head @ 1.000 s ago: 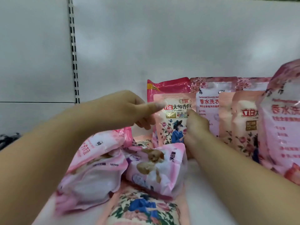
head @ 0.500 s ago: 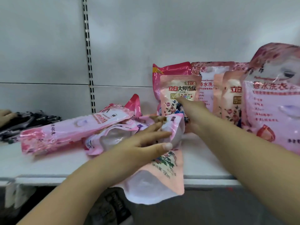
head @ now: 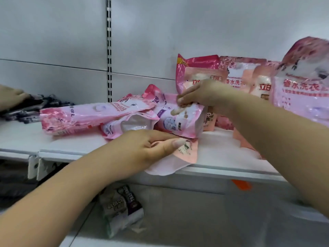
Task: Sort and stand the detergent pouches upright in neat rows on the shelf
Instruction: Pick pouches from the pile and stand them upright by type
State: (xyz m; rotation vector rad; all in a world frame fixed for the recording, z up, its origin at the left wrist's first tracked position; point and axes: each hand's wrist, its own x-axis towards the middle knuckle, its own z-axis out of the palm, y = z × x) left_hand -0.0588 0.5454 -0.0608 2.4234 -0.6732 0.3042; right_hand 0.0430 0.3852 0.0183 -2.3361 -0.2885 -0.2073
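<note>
Both my hands have shifted: right hand now pinches the toppled pouch, left hand grips the flat pouch overhanging the shelf; both need standing.

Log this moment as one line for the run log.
stage: sorting pile | left hand: holds flat peach pouch at shelf edge | right hand: grips pink pouch | back row: upright

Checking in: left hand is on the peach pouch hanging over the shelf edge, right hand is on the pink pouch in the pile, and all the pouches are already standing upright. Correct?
Not quite. The head view shows the left hand on the peach pouch overhanging the shelf, and the right hand on the pink pouch. But only the row of pouches behind stands upright; the piled ones lie flat.
</note>
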